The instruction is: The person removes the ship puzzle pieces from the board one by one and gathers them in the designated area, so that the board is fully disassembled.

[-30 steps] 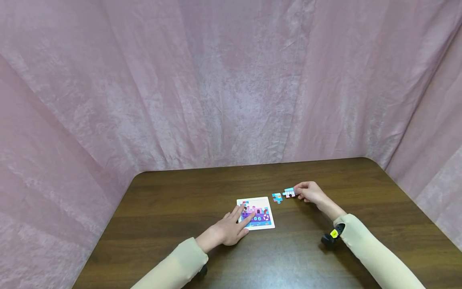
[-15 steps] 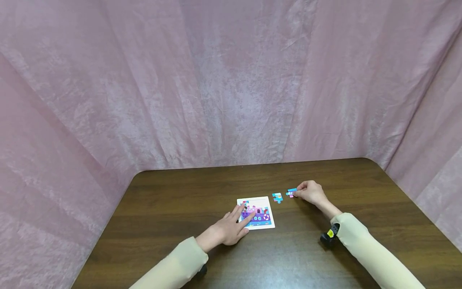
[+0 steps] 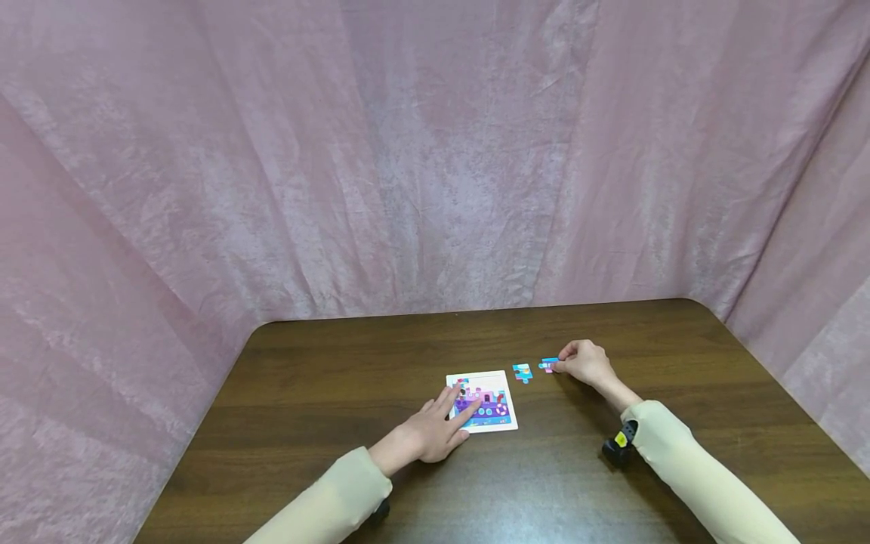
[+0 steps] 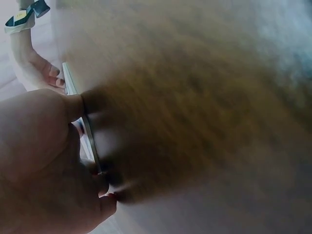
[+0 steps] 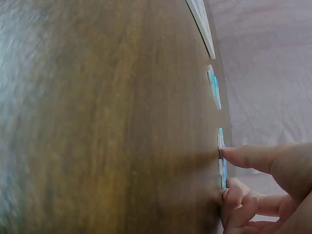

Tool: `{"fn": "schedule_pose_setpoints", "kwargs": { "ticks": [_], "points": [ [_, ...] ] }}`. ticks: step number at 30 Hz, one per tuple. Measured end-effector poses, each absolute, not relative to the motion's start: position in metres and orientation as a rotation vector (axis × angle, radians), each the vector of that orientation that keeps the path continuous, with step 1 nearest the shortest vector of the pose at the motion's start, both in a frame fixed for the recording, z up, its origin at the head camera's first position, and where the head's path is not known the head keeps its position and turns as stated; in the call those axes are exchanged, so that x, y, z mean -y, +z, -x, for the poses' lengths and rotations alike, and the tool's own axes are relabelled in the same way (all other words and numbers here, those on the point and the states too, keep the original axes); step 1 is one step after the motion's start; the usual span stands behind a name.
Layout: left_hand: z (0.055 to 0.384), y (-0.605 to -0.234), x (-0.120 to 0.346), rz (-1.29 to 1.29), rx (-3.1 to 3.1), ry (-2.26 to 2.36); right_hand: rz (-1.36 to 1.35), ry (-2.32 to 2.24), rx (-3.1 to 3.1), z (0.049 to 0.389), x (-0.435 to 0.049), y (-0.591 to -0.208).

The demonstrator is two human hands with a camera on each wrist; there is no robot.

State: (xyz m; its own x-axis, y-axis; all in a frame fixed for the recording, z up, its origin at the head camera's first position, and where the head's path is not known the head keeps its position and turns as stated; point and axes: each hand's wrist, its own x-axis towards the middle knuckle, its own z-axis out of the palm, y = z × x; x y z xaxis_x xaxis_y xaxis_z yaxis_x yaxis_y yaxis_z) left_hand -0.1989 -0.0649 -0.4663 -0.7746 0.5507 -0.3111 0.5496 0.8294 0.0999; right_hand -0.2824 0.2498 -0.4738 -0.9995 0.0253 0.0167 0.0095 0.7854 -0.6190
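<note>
My left hand rests on the lower left of a white-framed jigsaw puzzle board, fingers spread over its purple ship picture. In the left wrist view the left hand hides most of the board's thin edge. To the right of the board, my right hand pinches a blue and pink puzzle piece lying at the tabletop, part of it covered by the fingers. In the right wrist view the thumb touches this puzzle piece from the near side. A second puzzle piece lies between it and the board.
The brown wooden table has rounded far corners. A pink velvet curtain hangs behind it and along both sides. A black wrist camera sits under the right sleeve.
My right fingers have moved further over the puzzle piece, which has shifted slightly right and shows less of itself. The left hand and the board stay where they were.
</note>
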Motion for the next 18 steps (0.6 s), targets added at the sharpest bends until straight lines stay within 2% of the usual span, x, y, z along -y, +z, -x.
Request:
{"fn": "schedule_pose_setpoints", "kwargs": {
  "ticks": [18],
  "points": [
    [0.201,-0.467,0.068,-0.865,-2.674,0.084,-0.088,1.071,2.845,0.276,-0.227,-0.468]
  ]
}}
